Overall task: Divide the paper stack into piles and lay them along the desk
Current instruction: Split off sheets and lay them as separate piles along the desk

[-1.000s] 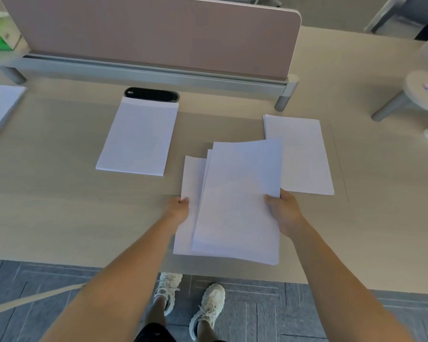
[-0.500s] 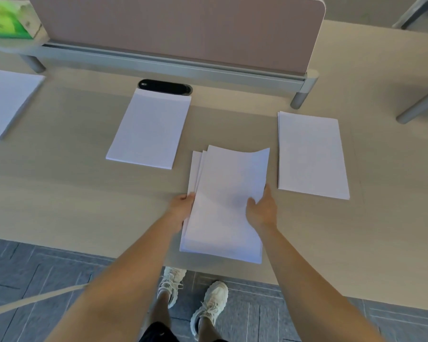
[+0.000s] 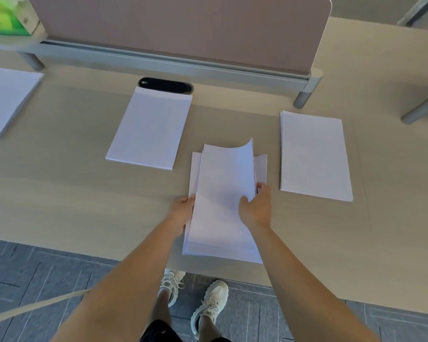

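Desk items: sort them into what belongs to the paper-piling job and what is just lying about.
Belongs to the job:
held paper stack
left hand
right hand
far-left pile
middle pile
right pile
desk

Just lying about:
green box
black cable grommet
pink divider screen

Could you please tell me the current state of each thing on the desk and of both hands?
Held stack: fanned, top sheets curling up at the far end.
Left hand: gripping the stack's left edge.
Right hand: gripping its right edge.
Middle pile: flat, squared.
Right pile: flat, squared.
Left pile: flat, partly out of frame.
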Available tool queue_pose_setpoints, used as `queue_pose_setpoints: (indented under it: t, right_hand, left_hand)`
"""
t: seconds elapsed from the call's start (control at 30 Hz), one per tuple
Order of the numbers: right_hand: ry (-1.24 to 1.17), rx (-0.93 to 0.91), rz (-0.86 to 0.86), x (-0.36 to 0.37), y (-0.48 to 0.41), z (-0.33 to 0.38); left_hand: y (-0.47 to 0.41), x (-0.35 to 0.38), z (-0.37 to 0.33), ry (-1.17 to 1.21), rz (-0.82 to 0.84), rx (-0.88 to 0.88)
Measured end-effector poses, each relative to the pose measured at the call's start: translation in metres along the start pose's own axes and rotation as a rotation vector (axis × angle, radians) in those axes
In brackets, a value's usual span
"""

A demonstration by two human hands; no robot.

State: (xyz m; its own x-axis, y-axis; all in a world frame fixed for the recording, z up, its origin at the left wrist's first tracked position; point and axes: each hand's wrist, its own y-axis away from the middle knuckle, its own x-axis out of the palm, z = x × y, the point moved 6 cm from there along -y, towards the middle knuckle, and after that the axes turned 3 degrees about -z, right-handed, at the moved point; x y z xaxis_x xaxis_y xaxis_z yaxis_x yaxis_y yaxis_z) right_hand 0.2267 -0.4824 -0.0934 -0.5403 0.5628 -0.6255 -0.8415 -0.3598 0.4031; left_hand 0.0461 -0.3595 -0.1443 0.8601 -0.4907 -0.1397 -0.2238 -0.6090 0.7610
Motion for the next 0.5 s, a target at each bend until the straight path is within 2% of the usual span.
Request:
queue_pose_setpoints:
  t: [0.2,0.5]
  right_hand:
    - [0.223,-0.033,-0.005,0.005,0.006,0.012]
    - [0.348,-0.07,-0.014,0.011,0.005,0.012]
  left_hand:
    - [-0.003,-0.003,0.001,-0.014,-0.032,0.01]
    - [-0.009,-0.004,0.004,-0.047,-0.073,0.027]
